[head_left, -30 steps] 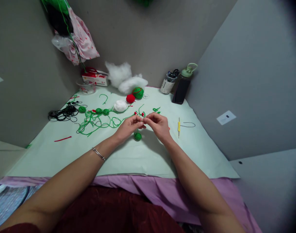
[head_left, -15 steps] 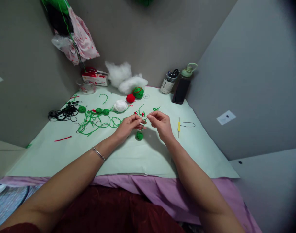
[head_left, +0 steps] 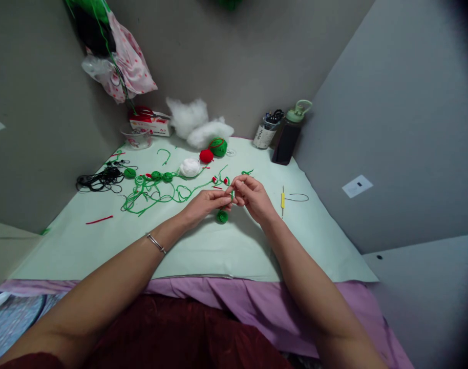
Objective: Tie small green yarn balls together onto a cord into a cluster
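Observation:
My left hand (head_left: 207,203) and my right hand (head_left: 251,196) meet above the middle of the table, fingertips almost touching. Both pinch a short green yarn strand (head_left: 232,195) between them. Just below my left fingers is a small green ball (head_left: 221,217), whose link to the strand is hidden by the fingers. Two small red, white and green pieces (head_left: 226,181) lie right behind the hands, with a short red strand (head_left: 217,187) near them. To the right of my right hand lies a yellow-handled crochet hook (head_left: 282,200) beside a thin dark loop (head_left: 299,197).
Tangled green yarn (head_left: 142,197) and black cord (head_left: 101,178) spread over the left side. Behind are a white yarn ball (head_left: 190,167), a red ball (head_left: 206,156), a green ball (head_left: 218,147) and white stuffing (head_left: 191,120). A bottle (head_left: 288,138) and pen cup (head_left: 265,133) stand back right.
My hands have come together, the left fingers moving right to meet the right ones. The short red strand behind them now shows. The small green ball has shifted slightly.

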A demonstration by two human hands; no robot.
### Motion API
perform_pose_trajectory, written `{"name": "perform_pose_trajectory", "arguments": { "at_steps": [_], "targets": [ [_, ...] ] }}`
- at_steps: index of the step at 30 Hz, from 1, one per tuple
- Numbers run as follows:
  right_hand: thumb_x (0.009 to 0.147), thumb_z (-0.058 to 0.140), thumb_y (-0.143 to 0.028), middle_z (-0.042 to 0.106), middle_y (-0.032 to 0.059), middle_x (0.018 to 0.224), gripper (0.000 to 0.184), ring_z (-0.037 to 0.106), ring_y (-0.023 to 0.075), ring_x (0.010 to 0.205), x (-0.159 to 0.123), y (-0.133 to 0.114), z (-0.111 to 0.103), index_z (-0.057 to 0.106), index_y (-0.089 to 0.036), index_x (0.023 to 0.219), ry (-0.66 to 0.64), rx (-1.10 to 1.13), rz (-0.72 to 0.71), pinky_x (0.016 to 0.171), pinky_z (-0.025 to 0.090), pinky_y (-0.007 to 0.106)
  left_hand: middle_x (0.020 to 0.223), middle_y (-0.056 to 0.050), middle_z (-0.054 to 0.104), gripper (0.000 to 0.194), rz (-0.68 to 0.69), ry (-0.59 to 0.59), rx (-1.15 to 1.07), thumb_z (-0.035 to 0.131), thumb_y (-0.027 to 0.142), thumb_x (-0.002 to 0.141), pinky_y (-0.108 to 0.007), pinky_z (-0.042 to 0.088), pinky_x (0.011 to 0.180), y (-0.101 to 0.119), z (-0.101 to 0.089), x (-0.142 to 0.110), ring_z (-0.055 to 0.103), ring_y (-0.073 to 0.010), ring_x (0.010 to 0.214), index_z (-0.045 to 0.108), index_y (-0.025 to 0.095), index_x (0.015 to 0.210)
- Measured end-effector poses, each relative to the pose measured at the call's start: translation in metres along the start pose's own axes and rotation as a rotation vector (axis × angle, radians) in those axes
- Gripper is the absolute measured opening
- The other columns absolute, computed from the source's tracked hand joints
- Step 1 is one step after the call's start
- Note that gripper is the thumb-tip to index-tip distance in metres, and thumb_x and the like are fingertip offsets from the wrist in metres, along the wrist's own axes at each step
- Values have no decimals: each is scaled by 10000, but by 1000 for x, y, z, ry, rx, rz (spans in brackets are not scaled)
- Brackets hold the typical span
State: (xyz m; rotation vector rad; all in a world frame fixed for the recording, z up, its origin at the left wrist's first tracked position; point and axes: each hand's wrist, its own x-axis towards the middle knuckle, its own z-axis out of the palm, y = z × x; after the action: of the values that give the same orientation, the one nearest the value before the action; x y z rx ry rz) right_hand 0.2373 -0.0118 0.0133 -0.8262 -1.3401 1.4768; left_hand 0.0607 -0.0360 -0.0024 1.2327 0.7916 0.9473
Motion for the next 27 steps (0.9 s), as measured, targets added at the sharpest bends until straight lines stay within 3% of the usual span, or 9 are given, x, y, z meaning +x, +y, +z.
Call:
{"name": "perform_pose_trajectory", "arguments": {
  "at_steps": [8, 14, 17, 21, 24, 26, 27],
  "targets": [
    [757, 830, -501, 623, -51, 617, 381, 461, 52, 475, -2, 1, 2, 628, -187, 834, -99, 116, 121, 487, 364, 182, 766, -26, 652, 297, 20, 1, 51, 854, 370, 671, -305, 461, 705, -5, -5, 3, 597, -160, 732, 631, 175, 693],
    [700, 876, -466, 676, -23, 718, 371, 489, 49, 483, 5, 9, -6, 669, -180, 812, 11, 125, 134, 479, 402, 189, 676, 25, 562, 308, 17, 99, 45, 846, 379, 684, -264, 366, 637, -7, -7, 4, 484, -107, 636, 616, 175, 683],
    [680, 892, -432, 677, -15, 752, 357, 486, 39, 495, 7, 14, -8, 684, -170, 806, 102, 172, 198, 461, 398, 173, 750, 5, 625, 270, -5, 136, -40, 813, 398, 740, -269, 418, 722, -7, -6, 4, 555, -125, 722, 661, 175, 736],
    [696, 868, -365, 679, 11, 781, 316, 467, 44, 501, 19, 20, -15, 705, -166, 879, 201, 196, 351, 447, 404, 170, 1019, -68, 732, 321, -61, 172, -276, 837, 416, 727, -323, 475, 909, -1, -5, 3, 667, -196, 954, 636, 171, 781],
    [775, 780, -344, 709, 63, 835, 236, 495, 71, 515, 47, 16, -38, 691, -164, 897, 361, -51, 298, 473, 441, 205, 1105, -89, 738, 348, -84, 253, -336, 857, 409, 704, -328, 480, 932, 5, -6, 2, 673, -189, 953, 616, 167, 771],
    [847, 687, -376, 721, 82, 854, 216, 562, 106, 559, 74, 7, -65, 676, -166, 901, 526, -452, 129, 535, 499, 243, 1119, -88, 735, 346, -103, 279, -349, 856, 405, 706, -316, 481, 918, 8, -6, 1, 666, -174, 929, 616, 168, 777],
    [855, 672, -381, 723, 88, 874, 224, 604, 131, 613, 88, 1, -81, 669, -164, 911, 584, -536, 93, 579, 525, 265, 1112, -84, 735, 342, -109, 285, -350, 855, 405, 708, -309, 482, 911, 9, -6, 1, 663, -169, 923, 621, 168, 786]
  ]
}}
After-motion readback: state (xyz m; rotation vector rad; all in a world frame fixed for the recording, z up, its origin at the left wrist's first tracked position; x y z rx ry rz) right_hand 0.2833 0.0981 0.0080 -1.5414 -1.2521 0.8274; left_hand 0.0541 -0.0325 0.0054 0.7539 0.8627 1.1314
